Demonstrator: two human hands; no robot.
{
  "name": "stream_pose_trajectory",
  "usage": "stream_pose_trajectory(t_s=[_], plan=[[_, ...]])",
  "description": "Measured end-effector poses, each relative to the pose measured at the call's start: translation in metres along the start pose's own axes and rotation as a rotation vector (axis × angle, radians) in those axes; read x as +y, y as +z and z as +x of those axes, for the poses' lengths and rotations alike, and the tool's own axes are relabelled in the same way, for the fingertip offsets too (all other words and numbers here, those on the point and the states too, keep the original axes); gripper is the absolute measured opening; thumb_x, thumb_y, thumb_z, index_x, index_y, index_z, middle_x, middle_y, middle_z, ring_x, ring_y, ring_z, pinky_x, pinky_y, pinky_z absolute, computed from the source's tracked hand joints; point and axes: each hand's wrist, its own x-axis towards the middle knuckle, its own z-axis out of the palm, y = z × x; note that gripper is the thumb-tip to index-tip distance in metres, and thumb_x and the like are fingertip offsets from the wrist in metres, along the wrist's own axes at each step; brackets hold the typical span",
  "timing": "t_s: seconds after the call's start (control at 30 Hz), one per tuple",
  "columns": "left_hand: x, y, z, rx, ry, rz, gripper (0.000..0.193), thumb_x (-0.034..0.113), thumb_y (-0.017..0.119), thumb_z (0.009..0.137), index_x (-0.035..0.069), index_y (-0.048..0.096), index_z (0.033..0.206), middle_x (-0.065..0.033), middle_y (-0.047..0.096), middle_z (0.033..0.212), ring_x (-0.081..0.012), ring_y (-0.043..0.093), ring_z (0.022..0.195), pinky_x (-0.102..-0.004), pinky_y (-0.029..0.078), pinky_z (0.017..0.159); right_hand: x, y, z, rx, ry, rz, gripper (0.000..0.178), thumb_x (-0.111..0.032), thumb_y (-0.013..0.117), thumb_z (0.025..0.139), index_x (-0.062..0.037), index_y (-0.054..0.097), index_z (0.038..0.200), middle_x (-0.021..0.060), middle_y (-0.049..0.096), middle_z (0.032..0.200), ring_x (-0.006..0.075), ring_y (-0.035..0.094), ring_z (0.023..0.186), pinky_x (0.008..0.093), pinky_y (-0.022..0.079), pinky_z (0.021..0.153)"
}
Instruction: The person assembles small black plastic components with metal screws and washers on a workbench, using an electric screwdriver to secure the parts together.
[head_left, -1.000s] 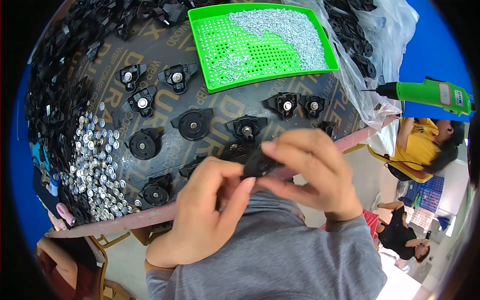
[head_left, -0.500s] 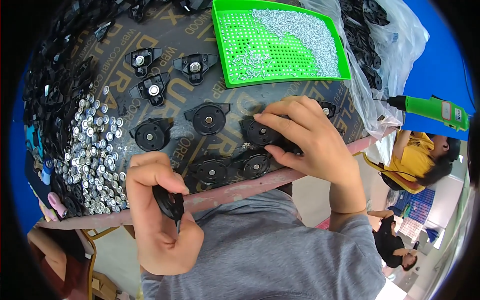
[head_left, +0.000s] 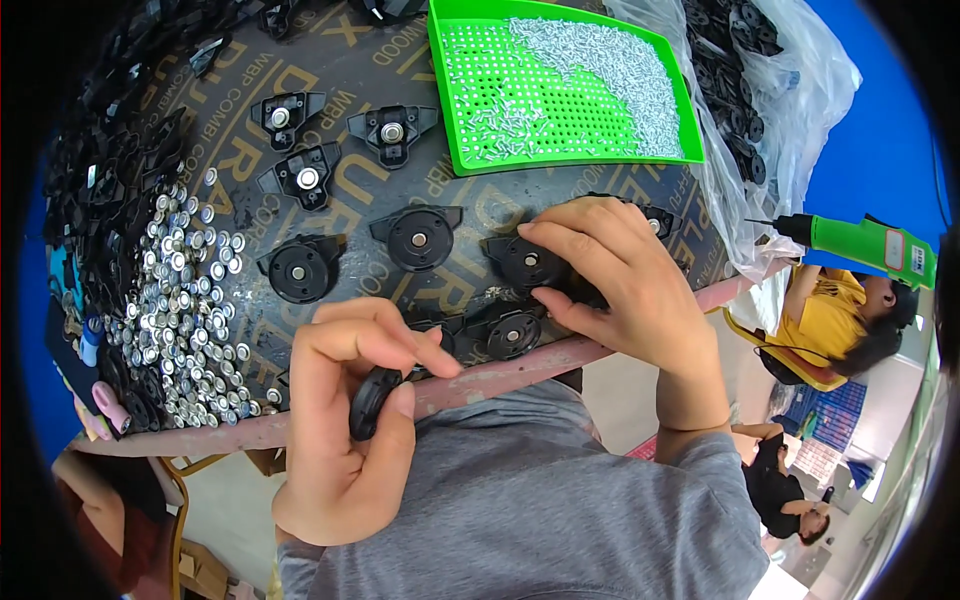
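My left hand [head_left: 335, 440] is closed around a small black plastic disc [head_left: 373, 405], tilted on edge just above the table's front edge. My right hand [head_left: 640, 285] rests on the table, its fingers and thumb bent about a black round part [head_left: 528, 260] with a metal centre; its palm hides what lies beneath. In front of that sits another round black part [head_left: 512, 333]. Two more discs on winged black bases, a middle one [head_left: 420, 239] and a left one [head_left: 299, 272], lie flat. A further disc is partly hidden behind my left fingers.
Farther back are three open black bases, one here [head_left: 391, 132], with silvery caps. A green tray [head_left: 446, 110] holds small metal pins. Many silvery caps [head_left: 180, 320] lie at left beside piled black parts. A green electric screwdriver [head_left: 865, 240] hangs at right near a plastic bag [head_left: 800, 90].
My left hand has moved a little right and up with the disc, its forefinger now stretching outward. The right hand has barely moved.
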Motion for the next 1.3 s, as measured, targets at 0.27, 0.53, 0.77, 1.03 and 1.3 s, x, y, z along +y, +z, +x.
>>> stream_pose_trajectory(t_s=[0.27, 0.53, 0.77, 1.03, 1.3], plan=[[0.004, 0.009, 0.005, -0.036, -0.055, -0.062, 0.037, -0.019, 0.038, 0.089, -0.002, 0.040, 0.122, -0.0173, 0.049, 0.115, -0.0273, 0.061, 0.114, -0.0362, 0.045, 0.099, 0.002, -0.002, -0.004, -0.020, -0.010, 0.026, 0.054, -0.007, 0.077, 0.071, -0.0024, 0.059, 0.122, 0.0119, 0.060, 0.118, 0.0321, 0.058, 0.106, 0.0420, 0.045, 0.092], [0.002, 0.013, 0.005, 0.097, -0.089, -0.039, 0.023, -0.003, 0.052, 0.095, -0.001, 0.045, 0.117, -0.0142, 0.057, 0.102, -0.0348, 0.060, 0.115, -0.0450, 0.055, 0.096, 0.007, 0.001, -0.006, -0.036, 0.035, 0.132, 0.054, -0.004, 0.075, 0.073, -0.0024, 0.057, 0.124, 0.0141, 0.059, 0.121, 0.0345, 0.057, 0.109, 0.0430, 0.046, 0.095], [0.001, 0.005, 0.005, 0.124, -0.047, -0.046, 0.022, -0.003, 0.052, 0.096, -0.002, 0.045, 0.117, -0.0149, 0.057, 0.103, -0.0331, 0.060, 0.111, -0.0452, 0.055, 0.096, 0.009, -0.002, -0.007, -0.073, 0.056, 0.114, 0.054, -0.005, 0.075, 0.074, -0.0035, 0.058, 0.125, 0.0139, 0.060, 0.123, 0.0348, 0.058, 0.112, 0.0427, 0.046, 0.097], [-0.002, 0.000, 0.007, 0.072, -0.008, -0.048, 0.022, -0.008, 0.047, 0.094, -0.003, 0.046, 0.116, -0.0167, 0.056, 0.104, -0.0320, 0.060, 0.110, -0.0443, 0.054, 0.097, 0.007, -0.003, -0.003, -0.050, 0.014, 0.040, 0.054, -0.007, 0.078, 0.072, -0.0029, 0.060, 0.122, 0.0116, 0.064, 0.121, 0.0306, 0.061, 0.110, 0.0415, 0.045, 0.095], [-0.006, -0.007, 0.011, -0.003, 0.047, 0.053, 0.021, -0.009, 0.046, 0.094, -0.004, 0.046, 0.115, -0.0183, 0.056, 0.104, -0.0311, 0.060, 0.107, -0.0426, 0.055, 0.094, 0.007, -0.003, -0.003, -0.056, 0.007, 0.011, 0.054, -0.006, 0.078, 0.070, -0.0019, 0.060, 0.121, 0.0104, 0.064, 0.120, 0.0293, 0.061, 0.110, 0.0407, 0.045, 0.094]])
